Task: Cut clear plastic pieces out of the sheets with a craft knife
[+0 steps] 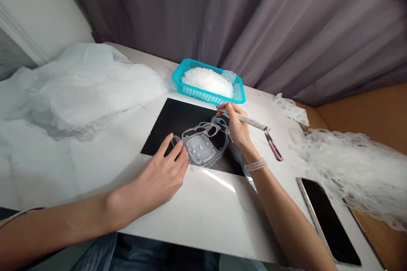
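Observation:
A clear, rubbery moulded piece (203, 144) with thin trailing edges lies on a black mat (173, 125) in the middle of the white table. My left hand (163, 171) rests at its left edge, fingers pressed down on the piece and holding it flat. My right hand (237, 125) is closed in a pen grip around a slim white craft tool (249, 122), whose tip meets the far right part of the clear piece.
A teal basket (208, 89) of clear pieces stands behind the mat. Crumpled plastic sheeting (82, 84) lies at left, and clear trimmings (349, 165) are heaped at right. Small pink snips (273, 146) and a dark phone (329, 220) lie right of my arm.

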`<action>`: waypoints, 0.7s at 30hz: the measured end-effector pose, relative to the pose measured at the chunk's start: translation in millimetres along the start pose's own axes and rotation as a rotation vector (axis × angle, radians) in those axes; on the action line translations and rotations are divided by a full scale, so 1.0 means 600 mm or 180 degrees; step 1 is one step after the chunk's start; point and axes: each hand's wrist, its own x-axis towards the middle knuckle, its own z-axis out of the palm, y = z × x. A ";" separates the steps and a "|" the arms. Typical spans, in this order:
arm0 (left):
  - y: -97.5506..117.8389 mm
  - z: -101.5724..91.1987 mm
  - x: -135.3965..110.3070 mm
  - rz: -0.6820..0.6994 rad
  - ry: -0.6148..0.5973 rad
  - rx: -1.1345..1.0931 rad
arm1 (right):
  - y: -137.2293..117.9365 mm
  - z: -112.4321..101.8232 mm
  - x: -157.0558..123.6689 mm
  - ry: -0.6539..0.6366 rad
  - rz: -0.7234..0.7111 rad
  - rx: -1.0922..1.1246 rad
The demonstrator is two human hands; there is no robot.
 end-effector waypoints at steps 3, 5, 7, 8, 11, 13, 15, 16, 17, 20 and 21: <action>-0.011 0.011 -0.007 0.0030 -0.0028 0.0029 | -0.010 -0.007 0.008 0.0193 -0.0027 0.0019; -0.019 0.015 -0.010 0.0094 -0.0036 -0.0026 | -0.029 -0.004 -0.018 0.0097 0.0199 0.0278; -0.025 0.015 -0.012 0.0160 -0.0057 -0.0077 | -0.049 0.003 -0.058 -0.0159 0.0536 0.0638; -0.027 0.014 -0.013 0.0190 -0.0053 -0.0098 | -0.056 0.007 -0.079 -0.0379 0.0730 0.0814; -0.029 0.014 -0.014 0.0307 0.0048 -0.0220 | -0.060 0.018 -0.115 -0.1055 0.1207 0.1077; -0.028 0.018 -0.015 0.0355 0.0130 -0.0318 | -0.051 0.025 -0.105 -0.1115 0.1246 0.1018; -0.026 0.024 -0.017 0.0328 0.0206 -0.0466 | -0.039 0.035 -0.069 -0.0849 0.1053 0.1028; -0.025 0.028 -0.018 0.0293 0.0252 -0.0588 | -0.035 0.041 -0.044 -0.0729 0.0940 0.1101; -0.024 0.031 -0.019 0.0250 0.0302 -0.0745 | -0.033 0.048 -0.017 -0.0670 0.0838 0.1185; -0.025 0.039 -0.021 0.0131 0.0416 -0.1214 | -0.039 0.075 0.059 -0.0700 0.0553 0.1291; -0.026 0.040 -0.023 0.0113 0.0420 -0.1300 | -0.045 0.083 0.075 -0.0706 0.0492 0.1257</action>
